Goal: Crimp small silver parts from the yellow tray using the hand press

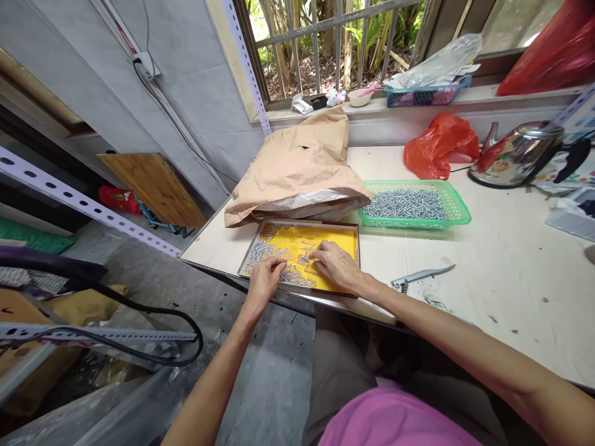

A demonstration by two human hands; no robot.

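A shallow cardboard box (334,237) with a yellow bottom lies at the table's near edge. Small silvery metal parts (263,251), screw-like but too small to name surely, are heaped at its left and scattered toward the middle. My left hand (266,277) is over the box's near left side, thumb and fingers pinched together; anything between them is too small to make out. From the right, my right hand (332,263) reaches into the middle of the box. Its fingers are bent and closed at the loose parts, and their tips are partly hidden.
Behind the box lies a big brown paper sack (302,164). A green basket (460,214) holds many similar metal parts. Pliers-like hand tool (423,275) rests to the right. Farther back are a red plastic bag (439,148) and a metal kettle (515,152).
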